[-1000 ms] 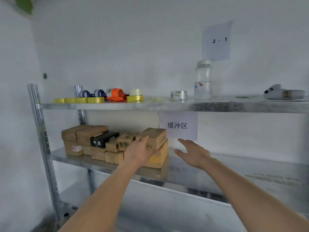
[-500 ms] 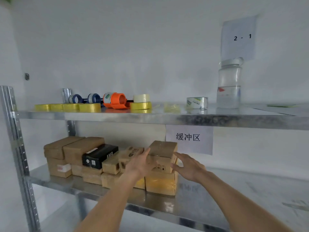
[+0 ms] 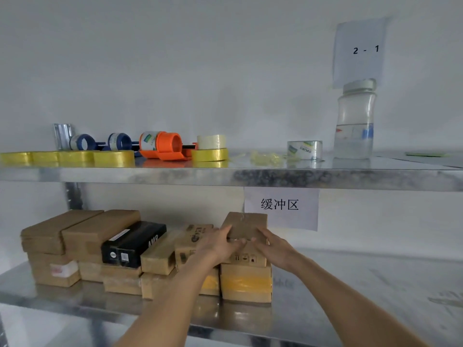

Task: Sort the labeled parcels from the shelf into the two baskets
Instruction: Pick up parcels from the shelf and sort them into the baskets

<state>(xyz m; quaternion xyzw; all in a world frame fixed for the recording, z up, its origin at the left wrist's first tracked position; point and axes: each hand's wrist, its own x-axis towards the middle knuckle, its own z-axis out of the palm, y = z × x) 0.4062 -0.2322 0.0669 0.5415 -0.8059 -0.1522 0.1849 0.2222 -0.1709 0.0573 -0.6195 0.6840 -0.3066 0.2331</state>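
Head view. The top brown parcel (image 3: 246, 225) sits at the right end of the stacked parcels on the lower shelf (image 3: 350, 291), atop a yellow-taped box (image 3: 246, 284). The left hand (image 3: 218, 244) and right hand (image 3: 271, 247) clasp its opposite sides, fingers curled onto its front face. A black box (image 3: 135, 244) reads "AMP"; the hanging sign (image 3: 280, 209) reads "缓冲区"; the wall sheet (image 3: 359, 50) reads "2 - 1".
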